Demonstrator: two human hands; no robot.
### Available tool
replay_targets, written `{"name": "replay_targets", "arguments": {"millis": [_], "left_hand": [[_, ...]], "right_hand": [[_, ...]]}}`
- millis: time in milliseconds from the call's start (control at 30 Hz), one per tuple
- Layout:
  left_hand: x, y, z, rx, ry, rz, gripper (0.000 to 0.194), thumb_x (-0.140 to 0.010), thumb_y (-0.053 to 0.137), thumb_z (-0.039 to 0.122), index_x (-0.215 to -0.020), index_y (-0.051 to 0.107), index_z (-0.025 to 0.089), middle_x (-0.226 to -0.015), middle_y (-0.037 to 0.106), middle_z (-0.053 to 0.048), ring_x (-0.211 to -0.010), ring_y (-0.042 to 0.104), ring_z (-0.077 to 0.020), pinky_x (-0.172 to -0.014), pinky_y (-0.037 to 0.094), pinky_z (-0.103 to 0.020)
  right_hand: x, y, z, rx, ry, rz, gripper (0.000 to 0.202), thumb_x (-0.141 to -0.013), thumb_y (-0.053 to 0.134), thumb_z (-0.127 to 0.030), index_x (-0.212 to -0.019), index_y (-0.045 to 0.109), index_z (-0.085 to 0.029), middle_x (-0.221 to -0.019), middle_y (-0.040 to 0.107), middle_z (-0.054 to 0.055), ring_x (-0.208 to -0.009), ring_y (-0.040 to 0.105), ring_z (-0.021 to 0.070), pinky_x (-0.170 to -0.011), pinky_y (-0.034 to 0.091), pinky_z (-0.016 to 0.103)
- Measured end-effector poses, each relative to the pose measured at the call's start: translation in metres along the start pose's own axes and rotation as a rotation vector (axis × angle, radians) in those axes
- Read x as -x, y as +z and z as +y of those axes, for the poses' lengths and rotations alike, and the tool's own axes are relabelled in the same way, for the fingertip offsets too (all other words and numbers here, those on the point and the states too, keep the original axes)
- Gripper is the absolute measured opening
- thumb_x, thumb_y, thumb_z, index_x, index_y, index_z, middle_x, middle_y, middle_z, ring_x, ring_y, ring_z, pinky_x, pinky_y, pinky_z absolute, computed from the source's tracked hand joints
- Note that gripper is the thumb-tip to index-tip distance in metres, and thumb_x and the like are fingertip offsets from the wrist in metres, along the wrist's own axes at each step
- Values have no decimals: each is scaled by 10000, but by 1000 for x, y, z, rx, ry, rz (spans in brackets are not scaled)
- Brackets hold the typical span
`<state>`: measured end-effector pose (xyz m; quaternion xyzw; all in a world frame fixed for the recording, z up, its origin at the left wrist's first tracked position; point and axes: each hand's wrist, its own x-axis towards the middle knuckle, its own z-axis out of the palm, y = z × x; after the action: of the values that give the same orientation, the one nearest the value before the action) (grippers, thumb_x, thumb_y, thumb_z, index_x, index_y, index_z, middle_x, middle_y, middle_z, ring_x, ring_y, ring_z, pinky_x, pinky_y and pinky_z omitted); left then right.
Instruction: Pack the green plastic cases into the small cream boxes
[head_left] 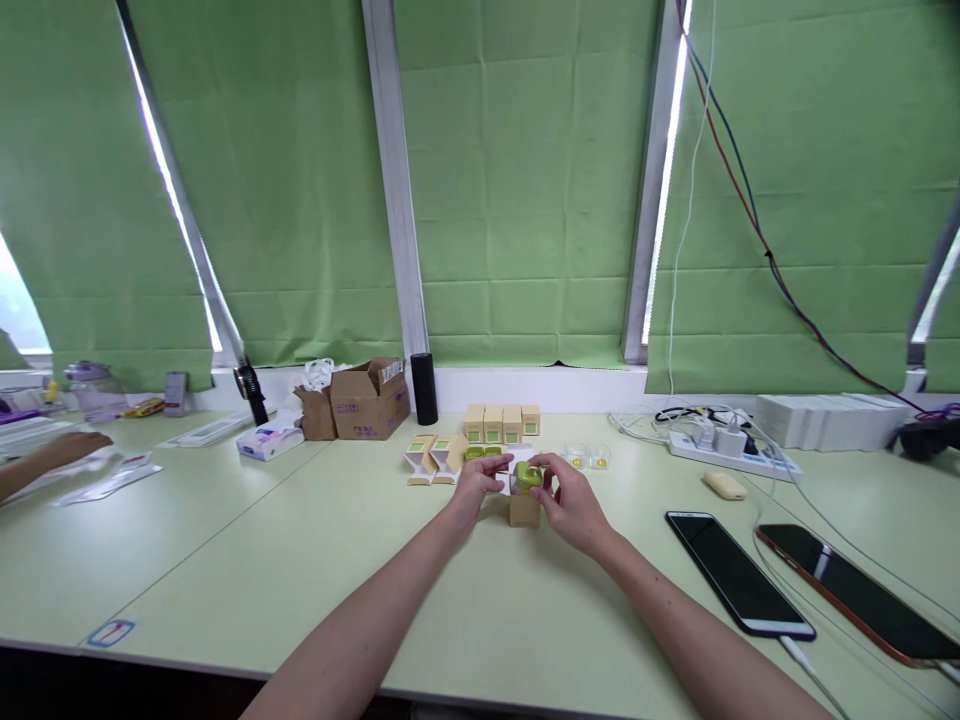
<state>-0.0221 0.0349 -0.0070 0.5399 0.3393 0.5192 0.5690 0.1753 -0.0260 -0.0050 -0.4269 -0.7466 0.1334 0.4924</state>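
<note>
A small green item (527, 476) is between my two hands, right above a small tan box (524, 512) on the table. My right hand (568, 496) has its thumb and fingers closed on the item's right side. My left hand (478, 487) is at its left, fingers curled around a whitish flap that is partly hidden; what it grips is too small to tell. Behind my left hand sit green pieces (484, 452). Two opened tan boxes (435, 458) lie to the left. Clear containers with yellow bits (587, 457) stand to the right.
Several closed tan boxes (493, 424) stand behind. A cardboard carton (370, 400) and black cylinder (424, 389) are at back left. Two phones (737, 572) with cables lie at right, near a power strip (735, 456). Another person's hand (84, 445) is at far left.
</note>
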Motion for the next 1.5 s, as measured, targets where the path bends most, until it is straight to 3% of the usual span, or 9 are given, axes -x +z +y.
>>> {"name": "replay_targets", "arguments": {"millis": [267,500,633,900,1133,1500], "left_hand": [[0,1,-2,6,11,2,594,-472,637,40,-1023,826,152,-1031,765,-108,-1018,610,-245,-779,468,-289],[1,3,-1,24,14,-8,613,-453,632,28,-1021,824,152,-995,765,-88,-993,602,-238,-833,467,-312],[2,4,0,31,19,-24,595,-464,641,31,-1015,826,159,-957,758,-78,-978,602,-234,-841,461,-312],[3,5,0,39,9,-21,587,-465,651,36,-1012,827,154,-940,745,-76,-972,601,-225,-791,446,-285],[3,6,0,35,12,-19,579,-466,657,51,-1007,831,156,-940,748,-78,-964,600,-224,-809,447,-295],[1,5,-1,35,13,-22,581,-465,659,60,-1013,830,155,-930,746,-86,-956,597,-238,-787,434,-302]], "right_hand": [[2,4,0,-30,-8,-14,247,-824,561,-161,-1059,544,-237,-928,610,27,-768,562,187,-652,478,305],[0,8,-4,28,-63,-4,65,-912,512,-185,-930,555,-229,-878,608,28,-729,528,183,-667,442,312],[-2,9,-2,15,-54,47,107,-946,491,-204,-899,581,-236,-878,637,35,-755,558,199,-704,454,327],[-5,16,6,-50,37,94,134,-883,568,-231,-776,650,-228,-952,633,71,-743,583,198,-718,518,352],[-6,18,6,-75,108,86,164,-857,568,-188,-768,700,-224,-919,622,63,-769,592,202,-721,515,351],[-7,19,7,-100,103,96,190,-869,552,-243,-771,714,-233,-889,625,69,-765,591,213,-688,510,350]]}}
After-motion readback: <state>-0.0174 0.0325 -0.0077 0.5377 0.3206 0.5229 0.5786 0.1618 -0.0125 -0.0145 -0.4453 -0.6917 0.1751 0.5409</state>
